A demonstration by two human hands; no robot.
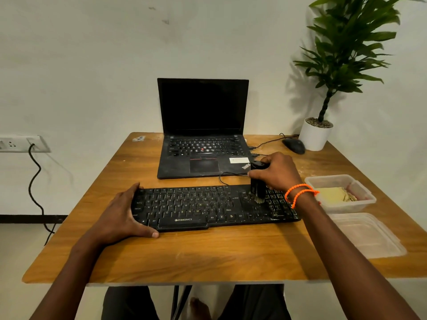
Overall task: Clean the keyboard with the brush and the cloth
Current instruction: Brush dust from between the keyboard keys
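At the far left, a wall socket (13, 143) with a black cable (34, 181) hanging from it is seen beside the wooden tabletop (184, 255). The left end of the black keyboard (208, 207) is clasped by the left hand (120, 215), its fingers curved over the far edge and the thumb laid along the near edge. Behind the keyboard, an open laptop (203, 135) with a dark screen is placed. A black brush (257, 181) is gripped upright by the right hand (277, 174), fingers curled round its handle, with the bristles set on the keys near the number pad. Orange bands (300, 192) are worn on that wrist. Further right, a yellowish cloth (335, 195) is lying inside a clear plastic container (360, 204), its lid (369, 236) placed nearer. A mouse (294, 145) and potted plant (316, 132) are set at the far right corner.
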